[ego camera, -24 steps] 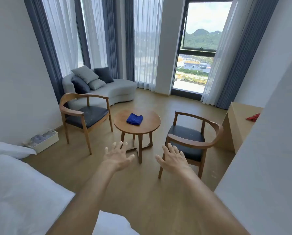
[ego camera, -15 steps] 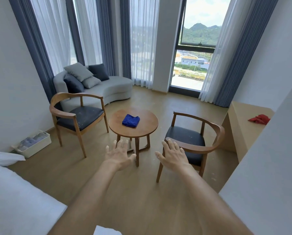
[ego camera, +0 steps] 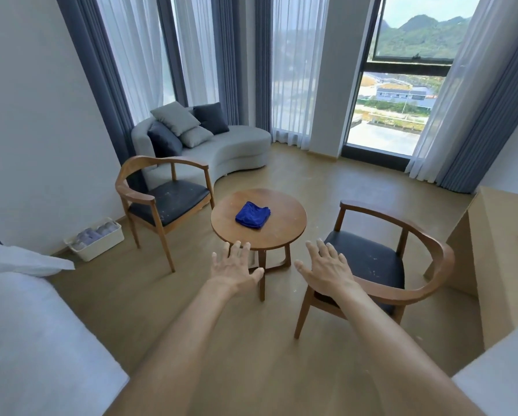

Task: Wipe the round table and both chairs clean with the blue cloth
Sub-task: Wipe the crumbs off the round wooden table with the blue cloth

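Both arms reach forward, palms down. The left hand (ego camera: 235, 270) and right hand (ego camera: 327, 267) hover with fingers spread and released, holding nothing, level with each other. The folded cloth (ego camera: 252, 215) lies near the middle of the round counter (ego camera: 284, 232), beyond the hands. One chair (ego camera: 164, 199) stands left of the counter, the other chair (ego camera: 381, 262) right, partly under the right forearm.

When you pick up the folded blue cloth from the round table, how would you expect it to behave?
The blue cloth looks soft and plush, so it will probably sag and unfold if lifted by one corner. It lies flat in a small folded stack, likely light. On the smooth round table it may slide when pushed.
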